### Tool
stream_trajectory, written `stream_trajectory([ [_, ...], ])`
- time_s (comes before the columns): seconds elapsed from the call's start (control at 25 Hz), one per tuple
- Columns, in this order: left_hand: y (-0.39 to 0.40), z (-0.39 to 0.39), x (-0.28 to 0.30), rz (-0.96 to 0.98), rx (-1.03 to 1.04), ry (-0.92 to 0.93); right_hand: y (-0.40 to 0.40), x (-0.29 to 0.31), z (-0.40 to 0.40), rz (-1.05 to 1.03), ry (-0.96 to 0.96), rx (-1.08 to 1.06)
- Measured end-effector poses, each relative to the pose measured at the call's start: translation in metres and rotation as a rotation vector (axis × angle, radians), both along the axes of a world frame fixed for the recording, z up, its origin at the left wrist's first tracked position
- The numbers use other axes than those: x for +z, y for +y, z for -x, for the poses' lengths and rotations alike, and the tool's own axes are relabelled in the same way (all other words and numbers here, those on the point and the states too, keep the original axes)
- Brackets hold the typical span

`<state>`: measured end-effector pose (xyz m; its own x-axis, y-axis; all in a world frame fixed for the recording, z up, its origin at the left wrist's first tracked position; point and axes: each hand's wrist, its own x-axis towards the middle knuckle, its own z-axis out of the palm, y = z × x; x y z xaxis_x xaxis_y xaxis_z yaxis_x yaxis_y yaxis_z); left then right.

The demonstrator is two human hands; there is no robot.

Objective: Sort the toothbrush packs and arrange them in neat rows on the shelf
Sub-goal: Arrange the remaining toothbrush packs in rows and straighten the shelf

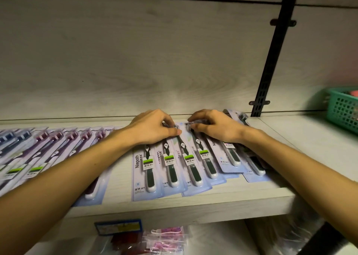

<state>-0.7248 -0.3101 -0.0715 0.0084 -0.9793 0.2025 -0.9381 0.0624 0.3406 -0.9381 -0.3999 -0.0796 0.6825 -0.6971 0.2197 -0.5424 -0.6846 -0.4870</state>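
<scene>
Both my arms reach in over the shelf (193,202); my left hand (153,126) and my right hand (215,125) lie palm down on the far ends of the green packs (174,169), close together but not touching each other. My left fingers (170,122) are curled down with the thumb tip pressed on a pack's upper end; my right fingers (195,119) are curled the same way, tips bearing on the clear blister at a brush head; whether either hand truly pinches a pack or only presses on it I cannot tell, since the fingertips hide the contact.

The green packs lie flat in an overlapping fan across the middle of the shelf, handles pointing toward me, heads toward the back wall (135,61); the ones on the right slant more and sit partly under my right wrist, with a last pack (253,169) tucked lowest at the right end. To the left, past a bare strip of shelf, the purple packs (64,146) run in a slanted overlapping row under my left forearm; farther left the blue packs (11,138) show at the frame's edge, blurred.

A black rail (275,57) climbs the wall on the right; beyond it a green basket (342,111) stands on the next shelf. Below the shelf edge lie a blue-and-yellow tag (118,226) and bags (166,239) of pink and red items, too blurred to name.
</scene>
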Motion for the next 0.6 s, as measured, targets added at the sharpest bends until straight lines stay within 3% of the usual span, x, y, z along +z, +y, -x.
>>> stream_trajectory([
  [0.16,-0.002,0.008,-0.007,0.064,0.024,-0.123,0.004,-0.001,-0.004,-0.069,-0.082,-0.037],
  [0.28,-0.004,0.013,-0.004,0.092,-0.020,-0.092,0.001,0.009,0.007,-0.027,0.048,-0.094],
  [0.4,-0.014,0.019,0.009,-0.017,-0.035,-0.065,-0.006,0.017,0.025,0.094,0.165,-0.165],
  [0.52,-0.022,0.035,0.015,-0.138,-0.060,-0.129,-0.008,0.017,0.035,0.031,0.175,-0.186],
  [0.6,-0.026,0.044,0.010,-0.115,-0.064,-0.148,-0.009,0.017,0.038,-0.006,0.133,-0.205],
])
